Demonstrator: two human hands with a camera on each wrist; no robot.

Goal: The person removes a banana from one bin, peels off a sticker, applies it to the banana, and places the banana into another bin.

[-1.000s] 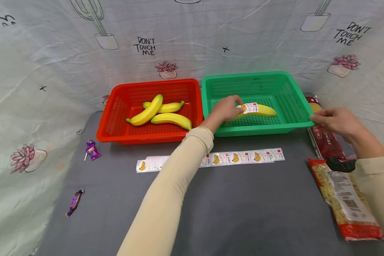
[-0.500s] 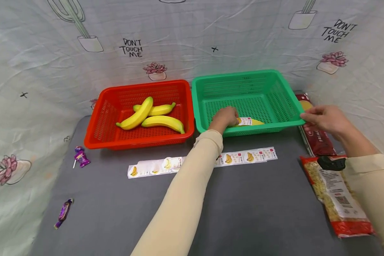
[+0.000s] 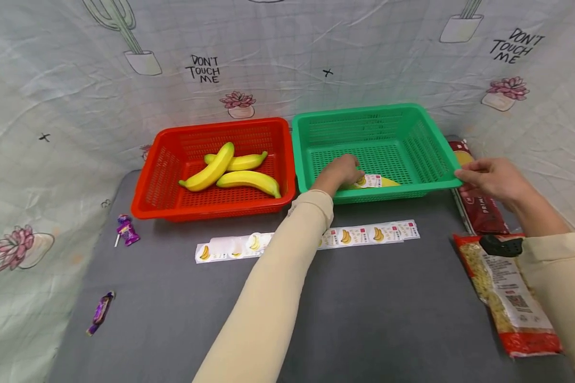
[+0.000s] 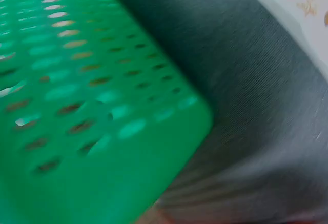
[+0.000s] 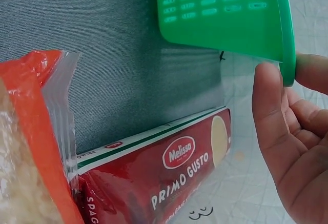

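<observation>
Your right hand (image 3: pixel 498 180) still pinches the green basket (image 3: pixel 359 127) rim, while the labelled banana (image 3: pixel 388 182) now sits lower inside at your left hand (image 3: pixel 340 173), grip unclear.

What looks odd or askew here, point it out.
Nothing looks spilled. The row of banana labels is uneven: its pieces overlap, leaving stepped ends rather than one straight strip. A purple sweet lies alone toward the left edge of the table, apart from the lollipop, perhaps a stray.
</observation>
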